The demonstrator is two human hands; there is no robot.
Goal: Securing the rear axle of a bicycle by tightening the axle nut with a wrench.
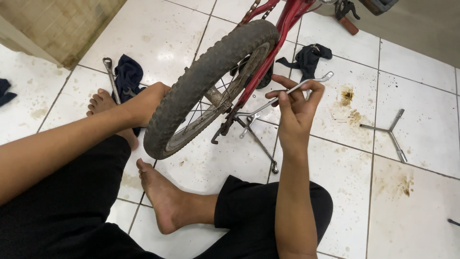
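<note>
Wheel: dirty tyre, red frame, over the tiled floor.
Left hand: behind the wheel's left side, grip hidden, cannot tell.
Right hand: right of the wheel, fingers pinching a spanner that reaches toward the axle.
Y-wrench: far right of the wheel, on the floor.

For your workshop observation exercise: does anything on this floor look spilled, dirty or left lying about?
Yes. Brown rust-like stains blot the white tile floor right of the right hand, which holds a wrench. A three-way wrench and dark rags lie scattered.
</note>
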